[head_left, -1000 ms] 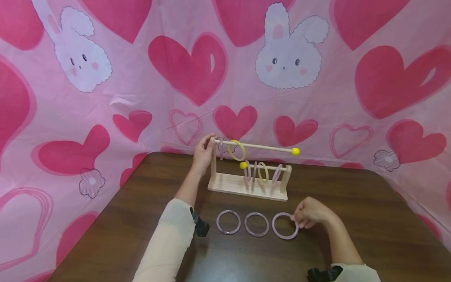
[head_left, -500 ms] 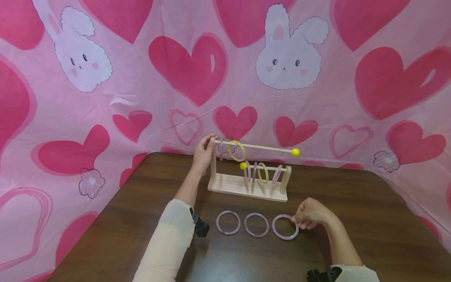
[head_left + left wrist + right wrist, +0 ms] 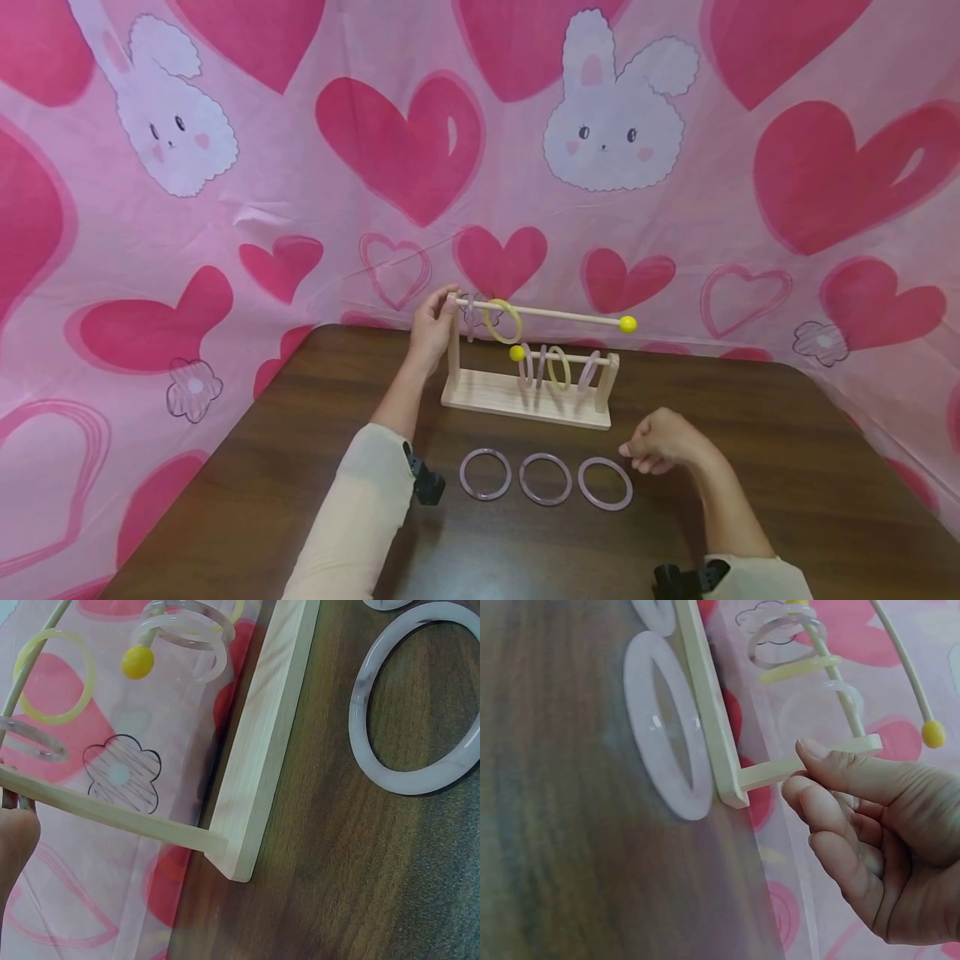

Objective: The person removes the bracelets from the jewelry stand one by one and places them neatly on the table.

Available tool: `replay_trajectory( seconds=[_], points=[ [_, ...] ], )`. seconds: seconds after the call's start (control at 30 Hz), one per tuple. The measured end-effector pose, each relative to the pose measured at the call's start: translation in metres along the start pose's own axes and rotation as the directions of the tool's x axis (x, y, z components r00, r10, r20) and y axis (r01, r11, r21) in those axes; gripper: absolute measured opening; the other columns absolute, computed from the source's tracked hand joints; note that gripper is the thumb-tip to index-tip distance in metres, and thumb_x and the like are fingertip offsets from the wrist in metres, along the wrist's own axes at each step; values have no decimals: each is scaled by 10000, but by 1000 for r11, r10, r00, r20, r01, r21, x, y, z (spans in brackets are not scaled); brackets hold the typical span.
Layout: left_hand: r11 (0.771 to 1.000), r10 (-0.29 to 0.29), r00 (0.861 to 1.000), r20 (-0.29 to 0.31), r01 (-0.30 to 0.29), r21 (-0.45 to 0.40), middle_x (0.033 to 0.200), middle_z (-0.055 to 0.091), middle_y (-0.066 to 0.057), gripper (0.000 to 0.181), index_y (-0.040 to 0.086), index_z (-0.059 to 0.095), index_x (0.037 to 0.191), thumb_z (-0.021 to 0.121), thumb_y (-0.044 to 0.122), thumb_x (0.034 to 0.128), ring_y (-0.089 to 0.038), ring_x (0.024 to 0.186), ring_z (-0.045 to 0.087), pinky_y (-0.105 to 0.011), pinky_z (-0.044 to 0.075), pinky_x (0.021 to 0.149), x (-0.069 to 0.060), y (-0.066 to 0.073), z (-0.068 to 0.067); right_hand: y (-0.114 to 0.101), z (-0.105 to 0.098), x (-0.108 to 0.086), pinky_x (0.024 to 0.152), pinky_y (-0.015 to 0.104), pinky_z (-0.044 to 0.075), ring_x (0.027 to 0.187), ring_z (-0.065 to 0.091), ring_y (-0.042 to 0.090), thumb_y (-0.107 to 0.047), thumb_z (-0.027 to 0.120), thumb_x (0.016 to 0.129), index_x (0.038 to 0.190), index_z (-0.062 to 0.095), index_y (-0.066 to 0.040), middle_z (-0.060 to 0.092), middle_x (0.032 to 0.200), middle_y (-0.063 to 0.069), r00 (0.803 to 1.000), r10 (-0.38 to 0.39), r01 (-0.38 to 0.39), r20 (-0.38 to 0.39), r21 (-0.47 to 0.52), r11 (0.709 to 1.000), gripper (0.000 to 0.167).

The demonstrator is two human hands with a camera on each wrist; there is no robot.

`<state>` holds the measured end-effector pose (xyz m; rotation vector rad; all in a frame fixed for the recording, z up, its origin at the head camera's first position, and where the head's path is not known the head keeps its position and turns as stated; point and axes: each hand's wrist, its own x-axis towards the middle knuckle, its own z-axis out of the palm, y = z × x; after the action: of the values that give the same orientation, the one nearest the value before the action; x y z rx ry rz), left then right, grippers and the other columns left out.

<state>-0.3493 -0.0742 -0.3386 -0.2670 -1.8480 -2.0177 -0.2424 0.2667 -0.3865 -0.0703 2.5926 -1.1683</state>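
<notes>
So, which hand has hold of something?

"The left hand does; it grips the wooden rack at the top of its tall left post; the right hand sits with fingers curled and thumb tip near the forefinger, clasping nothing, just beside the right lilac ring."

"And where do the loose rings lie?"

"Flat on the dark wooden table, in a row in front of the rack; next to the right lilac ring come the middle lilac ring and the left lilac ring, near one another yet apart."

"What stands in the way around them?"

"Behind the row runs the rack's base; above it the long upper rod carries an upper lilac ring by the post and an upper yellow ring, and ends at the right in a yellow ball; the short lower rod reaches leftward from the right post to its own yellow knob, with four hanging rings, three lilac and one yellow; the left sleeve slants up at the left, a black wrist camera near the left lilac ring; a pink cloth with hearts and rabbits hangs behind everything."
</notes>
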Motion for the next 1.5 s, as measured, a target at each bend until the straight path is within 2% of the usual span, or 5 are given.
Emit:
replay_trajectory(
  seconds=[0.07, 0.63, 0.8, 1.2, 1.5],
  points=[
    [1000, 3, 1000, -6, -3, 4, 1183, 586, -194, 290, -21, 567, 1196, 525, 96, 934, -203, 1037, 526, -314, 433, 907, 4, -8, 0, -3, -2, 1, 520, 372, 537, 504, 601, 166, -67, 700, 774, 740, 659, 57, 625, 571, 78, 1000, -1, 1, -11, 4, 1000, 135],
    [1000, 6, 1000, 7, -6, -6, 1212, 561, -215, 300, -28, 555, 1206, 520, 104, 939, -209, 1052, 526, -319, 429, 923, 3, -8, 0, -36, -5, 8, 527, 363, 548, 527, 613, 144, -60, 662, 810, 800, 683, 93, 646, 602, 77, 982, -115, 119, -147, 15, 993, 155],
    [1000, 5, 1000, 0, -5, 2, 1202, 577, -191, 301, -16, 562, 1203, 526, 120, 937, -210, 1047, 531, -323, 434, 918, 3, -8, 0, -49, -3, 13, 529, 353, 549, 538, 629, 153, -66, 663, 825, 816, 686, 99, 651, 608, 76, 961, -168, 177, -221, 22, 984, 167],
    [1000, 6, 1000, -2, -6, -14, 1192, 581, -187, 295, -20, 562, 1202, 524, 103, 937, -204, 1049, 529, -303, 432, 921, 4, -8, 2, -77, 2, 24, 524, 290, 544, 549, 642, 118, -119, 686, 828, 830, 700, 74, 676, 653, 99, 876, -235, 284, -421, 57, 957, 194],
    [1000, 0, 1000, -7, 0, -5, 1199, 580, -179, 309, -19, 555, 1208, 519, 129, 939, -206, 1059, 525, -306, 428, 921, 3, -9, 0, -94, 13, 38, 565, 299, 551, 642, 670, 254, -89, 688, 828, 885, 681, 106, 680, 728, 175, 861, -306, 397, -408, 160, 904, 204]
  ],
)
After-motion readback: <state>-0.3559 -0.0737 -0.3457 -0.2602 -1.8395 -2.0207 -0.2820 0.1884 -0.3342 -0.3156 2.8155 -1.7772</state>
